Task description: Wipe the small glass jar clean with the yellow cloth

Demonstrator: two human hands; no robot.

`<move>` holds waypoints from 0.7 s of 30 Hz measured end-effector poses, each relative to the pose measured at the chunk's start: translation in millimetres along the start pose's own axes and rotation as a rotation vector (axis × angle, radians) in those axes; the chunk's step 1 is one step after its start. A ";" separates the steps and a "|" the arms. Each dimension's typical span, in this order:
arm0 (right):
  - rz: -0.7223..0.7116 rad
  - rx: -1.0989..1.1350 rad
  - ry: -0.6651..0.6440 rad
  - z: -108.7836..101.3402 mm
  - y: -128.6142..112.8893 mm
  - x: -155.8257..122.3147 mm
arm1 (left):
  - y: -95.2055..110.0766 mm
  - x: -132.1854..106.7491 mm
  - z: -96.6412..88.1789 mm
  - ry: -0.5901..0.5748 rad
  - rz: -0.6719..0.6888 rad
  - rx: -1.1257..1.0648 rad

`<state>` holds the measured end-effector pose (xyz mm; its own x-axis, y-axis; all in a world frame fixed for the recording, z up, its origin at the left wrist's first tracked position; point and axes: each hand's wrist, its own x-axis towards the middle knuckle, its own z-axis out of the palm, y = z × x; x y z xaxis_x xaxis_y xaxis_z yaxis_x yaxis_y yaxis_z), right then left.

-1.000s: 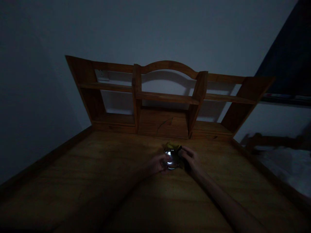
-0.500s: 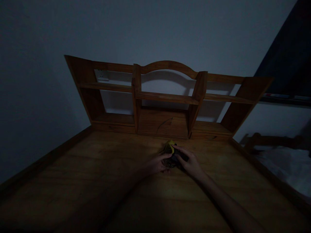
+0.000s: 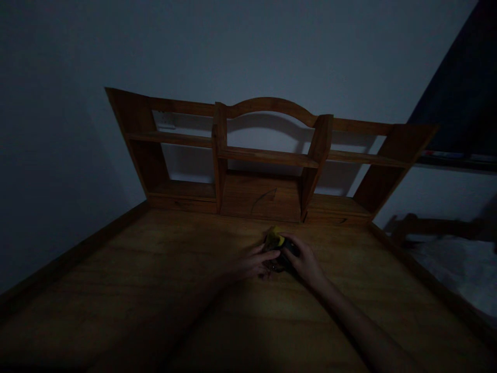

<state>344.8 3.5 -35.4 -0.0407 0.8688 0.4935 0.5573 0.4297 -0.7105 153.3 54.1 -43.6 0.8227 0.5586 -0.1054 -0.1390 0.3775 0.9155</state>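
In dim light, a small black-and-yellow object [image 3: 287, 249] is held between both hands above the wooden desktop [image 3: 217, 233]. Its exact kind is too dark to make out; a yellow part sticks up at its far left side. My left hand [image 3: 254, 263] grips the left side, with the thumb lying across it and the other fingers partly hidden beneath. On the right side, my right hand [image 3: 305, 259] is closed round the black part, thumb in front and fingers along the top.
A wooden shelf unit [image 3: 267, 155] with open compartments and low drawers stands along the desk's back edge, against a pale wall [image 3: 248, 46]. Raised wooden rims bound the desk left and right. Beyond the right rim lies whitish cloth [image 3: 462, 269].
The black-and-yellow object has turned slightly in my hands, and its yellow part sits a little differently. My left thumb has shifted a little to the right across it.
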 end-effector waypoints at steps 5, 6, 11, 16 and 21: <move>-0.032 -0.071 -0.041 -2.2 -3.8 -1.5 | 1.4 -2.3 0.6 -0.021 0.003 0.011; -0.041 -0.088 -0.052 -2.6 -5.7 -1.6 | 1.3 -2.2 0.3 -0.032 0.011 0.011; -0.112 -0.145 -0.138 -2.3 -12.8 -1.2 | 0.6 -1.4 -0.5 -0.049 0.008 0.003; -0.108 -0.145 -0.116 -0.3 -10.2 -0.2 | -1.7 -1.5 -1.8 -0.062 0.020 0.014; -0.061 -0.161 -0.092 -1.2 -11.8 -0.4 | -2.5 -1.5 -2.8 -0.063 0.022 0.010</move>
<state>339.2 -2.2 -26.6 -0.1499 0.8643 0.4801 0.6763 0.4438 -0.5879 150.9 54.4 -46.8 0.8526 0.5191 -0.0606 -0.1524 0.3579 0.9212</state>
